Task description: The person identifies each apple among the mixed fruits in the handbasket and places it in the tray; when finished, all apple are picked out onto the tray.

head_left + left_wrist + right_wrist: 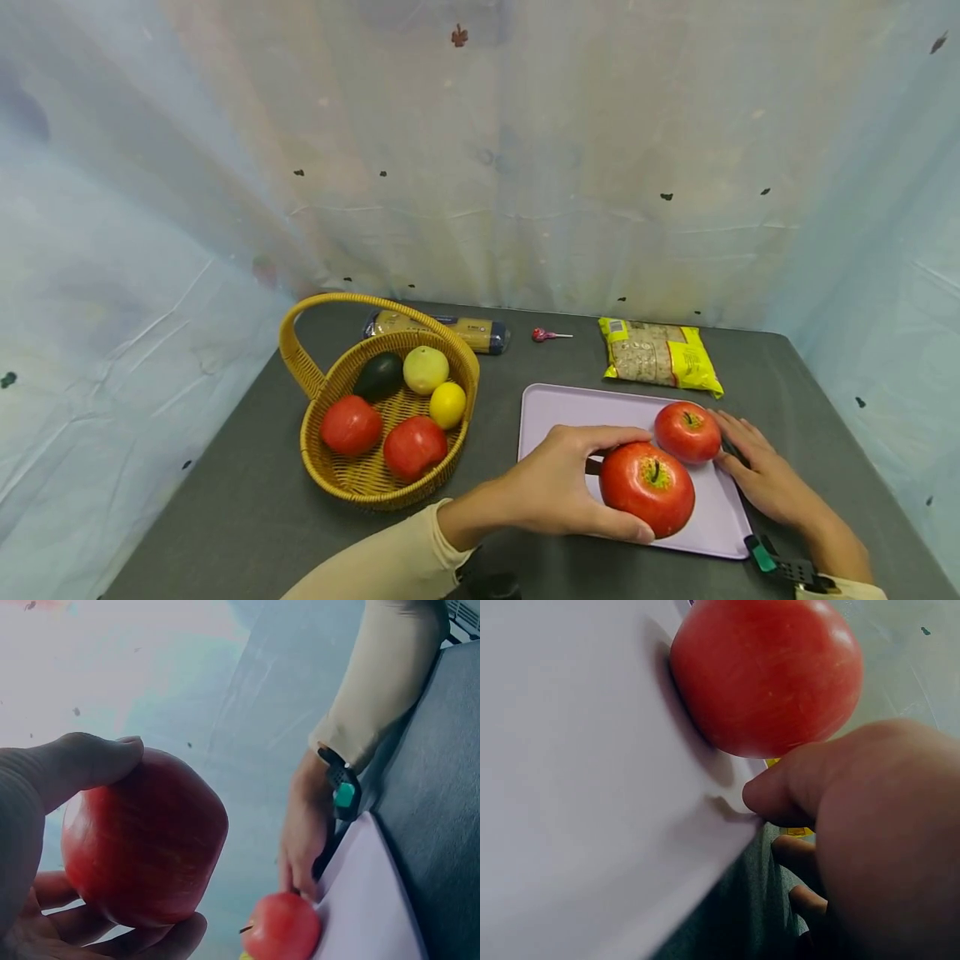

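My left hand (551,482) grips a red apple (647,490) between thumb and fingers; in the head view it overlaps the front of a pale lilac tray (573,398). In the left wrist view the thumb lies on one side of this apple (146,844), fingers curled around the other. A second red apple (687,432) sits on the tray near its far right corner. Beside it, my right hand (765,471) rests at the tray's right edge with fingers extended. The right wrist view shows its thumb (787,784) over the tray edge, close to that apple (769,675).
A wicker basket (390,498) at left holds two red fruits (415,448), a dark green avocado (379,377), a pale green round fruit (426,369) and a lemon (447,405). Behind are a long yellow-and-blue packet (476,333), a lollipop (542,335) and a yellow bag (660,354).
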`<state>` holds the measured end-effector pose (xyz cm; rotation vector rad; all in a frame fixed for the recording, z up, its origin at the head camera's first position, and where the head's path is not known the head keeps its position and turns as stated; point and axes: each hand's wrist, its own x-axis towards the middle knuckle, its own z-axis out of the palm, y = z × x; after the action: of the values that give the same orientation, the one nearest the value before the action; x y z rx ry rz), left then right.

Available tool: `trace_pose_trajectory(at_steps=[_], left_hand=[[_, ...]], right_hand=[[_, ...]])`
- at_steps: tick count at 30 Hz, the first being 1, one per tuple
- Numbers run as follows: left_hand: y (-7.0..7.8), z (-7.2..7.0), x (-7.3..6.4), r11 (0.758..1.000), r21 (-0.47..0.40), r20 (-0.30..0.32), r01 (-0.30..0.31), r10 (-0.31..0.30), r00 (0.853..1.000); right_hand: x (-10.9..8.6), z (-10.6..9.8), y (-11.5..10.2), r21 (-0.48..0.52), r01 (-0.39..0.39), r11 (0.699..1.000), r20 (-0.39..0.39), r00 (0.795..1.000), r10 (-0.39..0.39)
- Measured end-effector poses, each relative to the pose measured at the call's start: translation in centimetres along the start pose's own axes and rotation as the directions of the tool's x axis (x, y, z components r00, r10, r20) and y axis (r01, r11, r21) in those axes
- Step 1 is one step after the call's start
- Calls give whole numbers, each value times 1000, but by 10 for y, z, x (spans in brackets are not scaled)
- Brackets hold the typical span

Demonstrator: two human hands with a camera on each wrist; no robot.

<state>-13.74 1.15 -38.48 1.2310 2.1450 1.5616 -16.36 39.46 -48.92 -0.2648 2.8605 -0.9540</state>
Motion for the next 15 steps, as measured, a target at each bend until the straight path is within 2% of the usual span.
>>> trace_pose_trajectory(at_steps=[6,12,15], left_hand=[[-8,13,14,1000,0,5,21,-21,1000],[-17,27,30,993,-63,5,99,-98,995],[-21,35,38,991,-49,12,122,-121,993]], right_hand=[[1,0,0,0,-18,1000,12,1000,18],[1,0,0,-5,-17,1000,11,1000,18],[1,0,0,2,-28,1000,23,999,28]])
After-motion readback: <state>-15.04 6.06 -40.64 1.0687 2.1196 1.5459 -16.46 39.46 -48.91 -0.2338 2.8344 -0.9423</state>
